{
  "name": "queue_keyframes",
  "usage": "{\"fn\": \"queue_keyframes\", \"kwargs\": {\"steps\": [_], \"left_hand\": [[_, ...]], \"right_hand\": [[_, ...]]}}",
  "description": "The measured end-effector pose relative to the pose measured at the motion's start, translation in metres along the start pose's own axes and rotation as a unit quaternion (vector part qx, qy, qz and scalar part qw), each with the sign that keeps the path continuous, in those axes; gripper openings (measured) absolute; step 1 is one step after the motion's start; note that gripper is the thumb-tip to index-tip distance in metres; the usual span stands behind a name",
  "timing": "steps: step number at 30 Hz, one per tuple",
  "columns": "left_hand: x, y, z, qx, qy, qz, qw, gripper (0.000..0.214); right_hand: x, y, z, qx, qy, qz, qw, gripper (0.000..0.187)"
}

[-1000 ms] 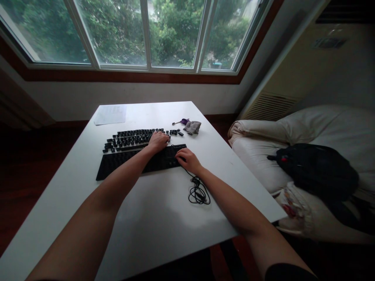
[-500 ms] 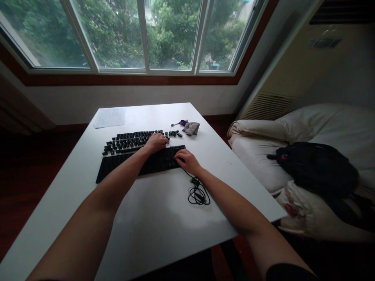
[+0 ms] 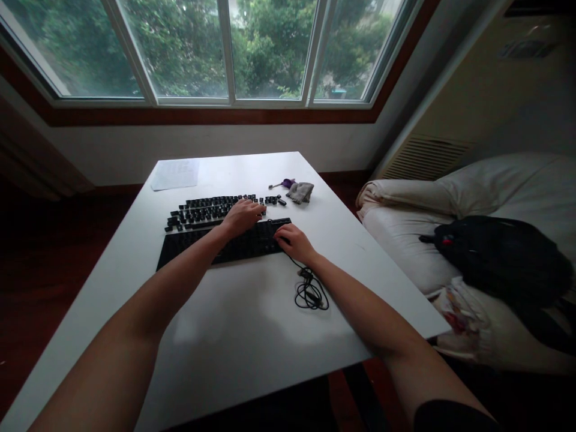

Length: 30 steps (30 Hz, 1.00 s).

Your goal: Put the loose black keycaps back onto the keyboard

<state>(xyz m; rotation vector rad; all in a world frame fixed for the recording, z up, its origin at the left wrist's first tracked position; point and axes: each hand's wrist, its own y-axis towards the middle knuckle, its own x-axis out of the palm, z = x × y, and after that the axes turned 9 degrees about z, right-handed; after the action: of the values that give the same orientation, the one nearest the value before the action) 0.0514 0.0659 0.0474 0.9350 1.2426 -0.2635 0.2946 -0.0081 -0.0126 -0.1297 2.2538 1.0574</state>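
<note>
My left hand (image 3: 244, 216) reaches over the right part of several rows of loose black keycaps (image 3: 202, 210). Its fingers are stretched out and point down at the caps near the far edge of a black keyboard (image 3: 245, 243). At the keyboard's right end, my right hand (image 3: 294, 242) has its thumb and fingers drawn together against the top. Anything small between those fingertips is hidden. The keyboard's cable (image 3: 310, 294) lies coiled beside my right forearm. My left forearm covers part of the keyboard.
Beyond the keycaps lie a grey cloth (image 3: 300, 192) and a purple-handled tool (image 3: 287, 183). A paper sheet (image 3: 175, 174) is at the white table's (image 3: 234, 336) far left corner. Right of the table, a black backpack (image 3: 504, 258) rests on a pale sofa (image 3: 405, 198).
The view has shifted slightly, so the table sits a little further right and higher. My left hand's fingers have moved a bit away from the keyboard, over the keycaps. My right hand stays at the keyboard's right end.
</note>
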Motion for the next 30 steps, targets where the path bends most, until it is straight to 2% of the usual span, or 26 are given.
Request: {"fn": "queue_keyframes", "kwargs": {"steps": [5,10,16,24,30], "left_hand": [[-0.018,-0.035,0.027,0.011,-0.079,-0.041,0.996,0.026],[-0.020,-0.060,0.049,-0.030,-0.113,-0.055,0.992,0.021],[-0.013,-0.066,0.063,-0.051,-0.100,-0.046,0.993,0.015],[-0.008,-0.068,0.070,-0.041,-0.055,-0.028,0.997,0.010],[0.003,-0.079,0.075,-0.075,-0.105,0.004,0.992,0.011]], "right_hand": [[0.002,-0.001,0.002,0.006,-0.002,0.003,1.000,0.015],[0.003,-0.001,0.004,0.013,-0.004,0.004,1.000,0.017],[0.002,-0.001,0.001,0.011,-0.007,0.005,1.000,0.016],[0.004,-0.002,0.003,0.010,-0.012,0.009,1.000,0.016],[0.004,-0.003,0.004,0.004,-0.008,0.009,1.000,0.015]]}}
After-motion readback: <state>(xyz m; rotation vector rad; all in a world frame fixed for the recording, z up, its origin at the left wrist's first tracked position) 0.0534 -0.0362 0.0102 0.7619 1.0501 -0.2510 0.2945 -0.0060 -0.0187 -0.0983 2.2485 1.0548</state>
